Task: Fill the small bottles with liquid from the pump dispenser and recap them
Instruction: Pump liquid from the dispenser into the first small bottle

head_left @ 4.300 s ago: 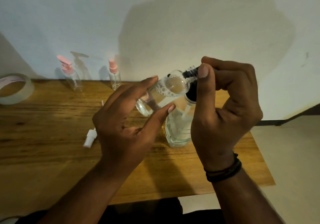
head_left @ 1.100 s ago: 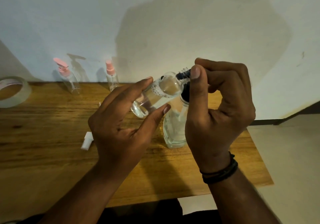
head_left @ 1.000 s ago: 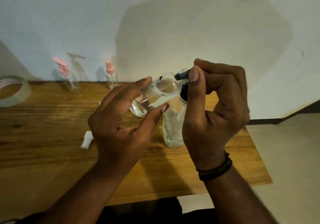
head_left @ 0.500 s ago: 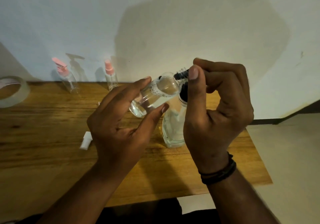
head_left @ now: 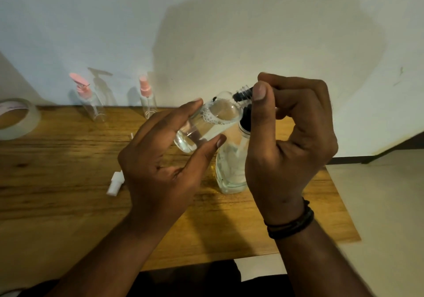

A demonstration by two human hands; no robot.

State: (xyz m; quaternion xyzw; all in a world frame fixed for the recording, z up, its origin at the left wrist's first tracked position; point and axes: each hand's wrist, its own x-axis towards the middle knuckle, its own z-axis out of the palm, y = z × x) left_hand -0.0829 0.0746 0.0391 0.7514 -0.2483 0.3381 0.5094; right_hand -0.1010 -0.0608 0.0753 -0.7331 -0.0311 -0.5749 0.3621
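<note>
My left hand [head_left: 160, 170] holds a small clear bottle [head_left: 206, 122], tilted with its threaded neck up to the right; liquid and bubbles show inside. My right hand [head_left: 289, 140] is closed over the black pump head of the clear pump dispenser [head_left: 231, 168], whose nozzle meets the bottle's neck. The dispenser stands on the wooden table [head_left: 57, 182], its head mostly hidden by my fingers. A white cap [head_left: 115, 183] lies on the table to the left of my left hand.
Two small clear bottles stand at the back by the wall, one with a pink pump top [head_left: 88, 100] and one with a pink spray top [head_left: 146, 98]. A roll of tape [head_left: 16, 118] lies at the far left. The table's right edge sits close to the dispenser.
Both hands keep their hold with only slight shifts. The foam line in the small bottle sits about the same.
</note>
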